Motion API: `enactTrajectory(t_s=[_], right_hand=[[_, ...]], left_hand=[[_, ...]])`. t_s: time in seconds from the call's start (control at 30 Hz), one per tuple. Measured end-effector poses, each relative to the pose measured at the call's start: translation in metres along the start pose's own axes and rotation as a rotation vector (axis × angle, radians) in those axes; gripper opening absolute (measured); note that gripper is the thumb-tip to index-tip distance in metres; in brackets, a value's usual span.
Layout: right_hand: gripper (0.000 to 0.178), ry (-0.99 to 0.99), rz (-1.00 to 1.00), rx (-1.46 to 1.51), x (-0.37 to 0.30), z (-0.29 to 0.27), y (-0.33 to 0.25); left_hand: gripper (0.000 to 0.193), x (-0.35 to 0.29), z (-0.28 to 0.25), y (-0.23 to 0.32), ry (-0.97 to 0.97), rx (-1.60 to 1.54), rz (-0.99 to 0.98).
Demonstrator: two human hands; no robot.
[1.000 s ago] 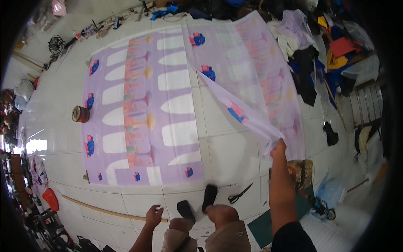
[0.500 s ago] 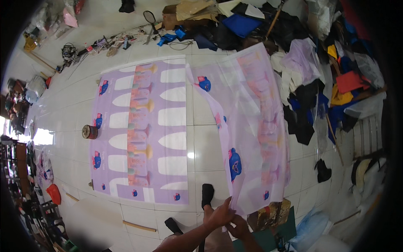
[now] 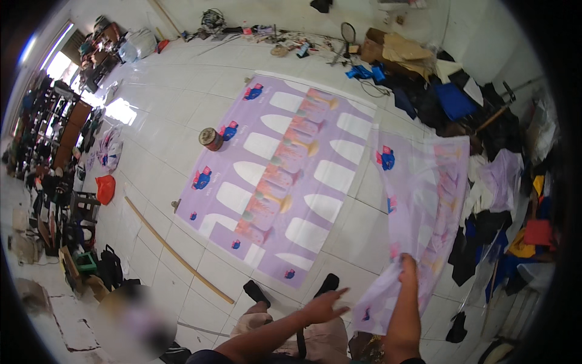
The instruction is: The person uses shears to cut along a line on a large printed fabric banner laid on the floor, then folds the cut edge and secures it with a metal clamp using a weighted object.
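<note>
My right hand (image 3: 408, 268) is closed on the edge of a sheer lilac printed cloth (image 3: 418, 224) at the right, which hangs and bunches below and beyond it. Left of the cloth, my left hand (image 3: 327, 306) is held out with fingers apart and nothing in them. A second lilac printed cloth (image 3: 310, 159), with white shapes, an orange-pink band and blue figures, lies flat on the tiles ahead of my feet. A round, worn tin (image 3: 211, 139) rests on its left edge.
A long wooden stick (image 3: 176, 252) lies on the floor at the left, with an orange-red bag (image 3: 105, 190) beyond it. Dark and coloured fabric scraps (image 3: 485, 221) are heaped along the right. A cardboard box (image 3: 373, 45) and a racket (image 3: 347, 33) stand at the back wall.
My left hand has let go of the sheer cloth and opened. My right hand has moved forward and right with the cloth's edge, bunching it. The view has turned.
</note>
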State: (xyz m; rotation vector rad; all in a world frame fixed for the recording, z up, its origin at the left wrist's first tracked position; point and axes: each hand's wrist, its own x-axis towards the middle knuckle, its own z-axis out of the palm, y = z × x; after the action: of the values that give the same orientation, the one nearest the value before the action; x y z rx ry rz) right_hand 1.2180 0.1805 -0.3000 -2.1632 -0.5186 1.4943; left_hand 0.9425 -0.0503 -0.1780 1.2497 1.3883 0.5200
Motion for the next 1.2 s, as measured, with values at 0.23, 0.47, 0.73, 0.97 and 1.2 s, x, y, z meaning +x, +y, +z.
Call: enactTrajectory(t_s=[0.23, 0.47, 0.73, 0.97, 1.2], right_hand=[[0.044, 0.212, -0.471, 0.129, -0.031, -0.032, -0.107], [0.049, 0.575, -0.687, -0.560, -0.150, 0.044, -0.117], [0.047, 0.680, -0.777, -0.483, -0.283, 0.246, -0.107], [0.042, 0.729, -0.753, -0.474, -0.324, 0.411, -0.105], [0.037, 0.793, -0.615, -0.718, -0.312, 0.635, -0.045]], left_hand=[[0.053, -0.273, -0.151, -0.254, 0.685, -0.083, -0.762], [0.038, -0.600, -0.221, -0.428, 1.007, -0.608, -1.225], [0.035, -0.668, -0.429, -0.508, 1.057, -0.949, -0.958], [0.046, -0.548, -0.679, -0.518, 0.984, -0.504, -0.643], [0.050, -0.458, -0.911, -0.602, 0.610, 0.006, -0.522]])
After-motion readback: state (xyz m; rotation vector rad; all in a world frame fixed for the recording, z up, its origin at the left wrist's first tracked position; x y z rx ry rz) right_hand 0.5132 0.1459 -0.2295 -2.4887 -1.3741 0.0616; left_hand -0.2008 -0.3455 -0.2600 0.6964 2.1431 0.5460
